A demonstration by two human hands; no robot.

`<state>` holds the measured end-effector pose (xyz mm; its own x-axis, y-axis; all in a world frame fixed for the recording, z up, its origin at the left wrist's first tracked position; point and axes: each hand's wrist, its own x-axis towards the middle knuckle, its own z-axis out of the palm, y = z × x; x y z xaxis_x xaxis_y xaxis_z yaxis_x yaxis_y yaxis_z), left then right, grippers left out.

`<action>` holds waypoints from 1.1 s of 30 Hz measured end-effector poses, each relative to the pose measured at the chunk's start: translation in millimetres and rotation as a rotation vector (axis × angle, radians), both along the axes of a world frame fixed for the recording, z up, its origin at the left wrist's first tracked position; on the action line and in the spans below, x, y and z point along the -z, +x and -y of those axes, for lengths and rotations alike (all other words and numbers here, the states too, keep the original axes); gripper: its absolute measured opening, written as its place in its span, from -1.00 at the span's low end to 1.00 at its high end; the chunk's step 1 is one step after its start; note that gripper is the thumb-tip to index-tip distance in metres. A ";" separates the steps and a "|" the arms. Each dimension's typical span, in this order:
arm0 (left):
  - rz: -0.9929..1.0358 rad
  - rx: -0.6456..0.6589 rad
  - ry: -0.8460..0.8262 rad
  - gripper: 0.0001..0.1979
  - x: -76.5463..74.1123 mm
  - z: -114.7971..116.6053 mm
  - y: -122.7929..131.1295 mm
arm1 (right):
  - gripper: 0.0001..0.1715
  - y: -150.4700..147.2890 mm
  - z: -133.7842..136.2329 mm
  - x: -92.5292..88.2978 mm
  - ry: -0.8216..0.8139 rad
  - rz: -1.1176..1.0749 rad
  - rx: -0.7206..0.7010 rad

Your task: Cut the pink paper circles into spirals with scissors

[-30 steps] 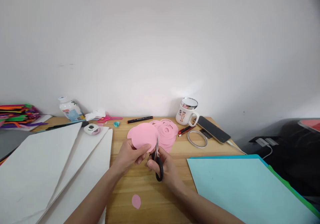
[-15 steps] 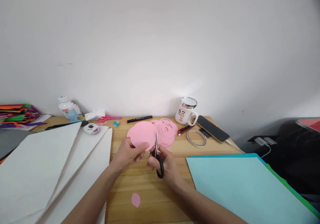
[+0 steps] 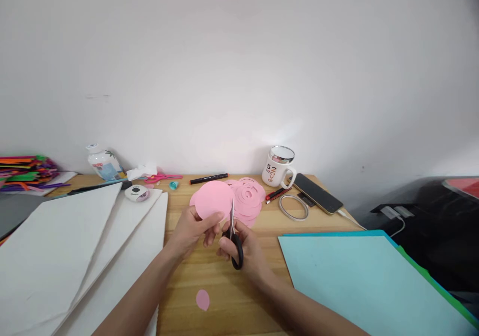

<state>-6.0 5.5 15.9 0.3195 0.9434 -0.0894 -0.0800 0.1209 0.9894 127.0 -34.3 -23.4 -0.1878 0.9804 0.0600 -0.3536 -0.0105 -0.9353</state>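
My left hand (image 3: 193, 228) pinches the lower edge of a round pink paper disc (image 3: 213, 199), thumb on top. My right hand (image 3: 245, 248) grips black-handled scissors (image 3: 237, 253), their blades pointing away from me along the disc's right edge. Whether the blades bite into the paper I cannot tell. Behind the disc lies a pile of pink paper rounds and spirals (image 3: 250, 198), partly covered by it. A small pink petal-shaped piece (image 3: 202, 300) rests on the wooden table (image 3: 220, 296) nearer to me.
White sheets (image 3: 48, 246) cover the left; pale blue sheets (image 3: 359, 276) lie at right. Toward the wall stand a mug (image 3: 277, 168) and a bottle (image 3: 106, 164), with a marker (image 3: 208, 178), pink scissors (image 3: 162, 177), a tape roll (image 3: 294, 207) and a phone (image 3: 318, 193).
The scissors and my right hand have shifted slightly left and toward me. The disc in my left hand has moved a little upward. The other things stay put.
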 end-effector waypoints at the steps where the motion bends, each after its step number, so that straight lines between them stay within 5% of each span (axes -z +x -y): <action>1: -0.014 -0.017 0.001 -0.71 0.6 -0.1 0.6 | -0.57 -0.4 0.0 -0.1 0.001 0.005 -0.002; 10: -0.104 -0.021 0.033 -0.69 1.9 -0.7 -0.8 | -0.59 3.1 -3.9 -2.7 0.088 0.025 0.026; 33: -0.094 -0.046 0.032 -0.70 -1.9 -1.4 -4.0 | -0.61 0.8 -1.5 1.6 0.018 0.003 0.025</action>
